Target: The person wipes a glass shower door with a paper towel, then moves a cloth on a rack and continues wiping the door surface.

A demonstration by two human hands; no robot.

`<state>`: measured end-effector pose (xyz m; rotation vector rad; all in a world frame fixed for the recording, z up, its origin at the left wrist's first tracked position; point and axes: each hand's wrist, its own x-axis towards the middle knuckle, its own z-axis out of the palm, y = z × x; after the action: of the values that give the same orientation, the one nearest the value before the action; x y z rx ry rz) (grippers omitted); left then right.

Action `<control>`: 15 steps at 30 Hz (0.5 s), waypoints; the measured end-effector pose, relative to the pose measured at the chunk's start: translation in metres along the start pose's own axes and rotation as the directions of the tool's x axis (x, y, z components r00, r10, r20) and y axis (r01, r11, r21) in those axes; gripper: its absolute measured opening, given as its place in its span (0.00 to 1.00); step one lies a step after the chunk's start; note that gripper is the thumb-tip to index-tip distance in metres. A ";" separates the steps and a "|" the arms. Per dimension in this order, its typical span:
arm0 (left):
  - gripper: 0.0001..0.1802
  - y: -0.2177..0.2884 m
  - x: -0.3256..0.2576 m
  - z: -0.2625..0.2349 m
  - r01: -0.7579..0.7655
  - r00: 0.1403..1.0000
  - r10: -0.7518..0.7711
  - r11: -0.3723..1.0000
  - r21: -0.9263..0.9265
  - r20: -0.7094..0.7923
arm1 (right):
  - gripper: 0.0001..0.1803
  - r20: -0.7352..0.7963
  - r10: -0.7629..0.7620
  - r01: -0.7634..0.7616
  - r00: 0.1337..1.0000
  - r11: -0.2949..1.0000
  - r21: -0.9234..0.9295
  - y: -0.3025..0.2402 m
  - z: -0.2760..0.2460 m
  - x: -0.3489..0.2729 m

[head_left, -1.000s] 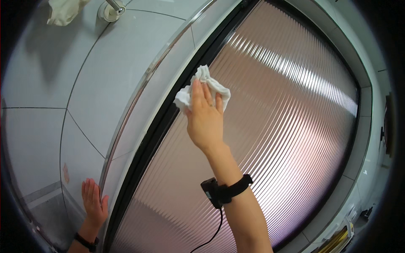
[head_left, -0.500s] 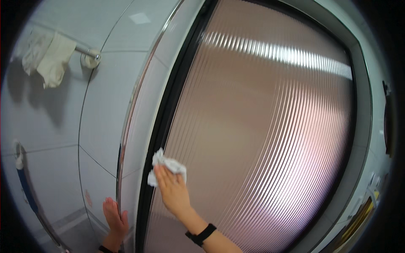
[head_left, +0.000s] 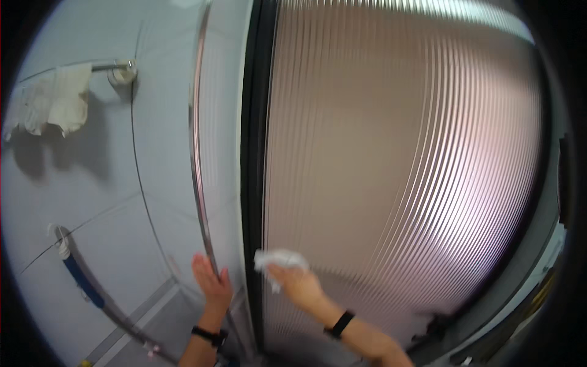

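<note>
Pressed under the right hand (head_left: 298, 282), a crumpled white cloth (head_left: 278, 259) sits low on the ribbed glass door (head_left: 403, 159), just beside its dark frame (head_left: 252, 153); the left hand (head_left: 211, 282) lies flat and open on the metal edge strip (head_left: 197, 159). Wiping seems well under way near the bottom, though the pinkish glass shows no clear wet or dry line.
</note>
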<state>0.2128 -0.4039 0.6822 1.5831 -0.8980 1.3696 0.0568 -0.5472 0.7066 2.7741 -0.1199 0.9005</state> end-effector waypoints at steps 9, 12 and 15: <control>0.29 0.007 0.011 0.011 -0.027 1.000 0.028 0.997 -0.067 0.012 | 0.28 -0.593 0.040 -0.321 0.804 0.869 -0.377 0.064 -0.172 0.095; 0.30 0.005 0.008 0.011 0.010 1.000 -0.010 0.997 -0.075 0.007 | 0.26 -0.498 -0.071 -0.198 0.865 0.862 -0.467 0.061 -0.152 0.076; 0.31 0.000 0.005 0.005 0.022 1.000 -0.021 0.997 -0.073 0.006 | 0.28 -0.182 -0.023 -0.041 0.983 0.939 -0.342 0.045 -0.087 0.016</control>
<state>0.2156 -0.4088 0.6873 1.5373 -0.9219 1.3036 0.0137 -0.5703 0.7923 2.3592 -0.2352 1.0226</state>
